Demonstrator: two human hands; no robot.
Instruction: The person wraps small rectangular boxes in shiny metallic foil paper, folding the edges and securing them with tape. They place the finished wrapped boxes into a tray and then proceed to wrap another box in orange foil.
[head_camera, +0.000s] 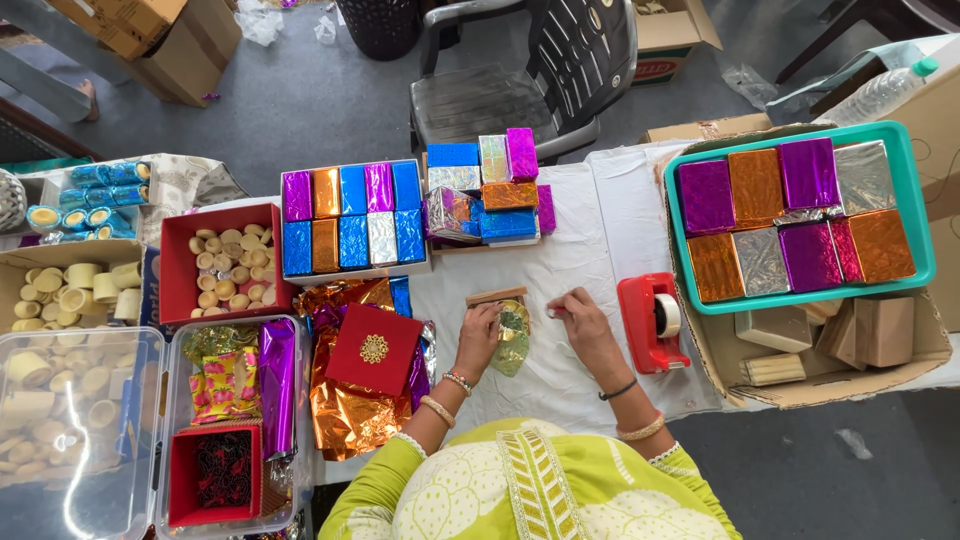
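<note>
My left hand (480, 335) presses down on a small wooden box (497, 297) that sits on a sheet of gold foil (514, 340), fingers closed over the foil and box edge. My right hand (580, 322) rests just beside it on the white table cover (600, 230), thumb and forefinger pinched on what looks like a short strip of tape; the piece is too small to confirm. The box is bare on top and the foil lies only partly folded, so I judge this wrap barely begun.

Just right of my right hand stands the red tape dispenser (650, 322). To my left lie loose foil sheets (350, 410) in orange and purple, with a red card box (375, 350) on top.

Farther out, finished work is plentiful: a white tray of wrapped boxes (352, 218) in blue, purple, orange and silver, a loose stack of wrapped boxes (490, 190) behind the work spot, and a teal tray (925, 240) holding eight more. Below the teal tray, a cardboard carton (900, 365) holds several unwrapped wooden boxes (840, 335), so work remains. I cannot tell how many lie hidden under the tray.
</note>
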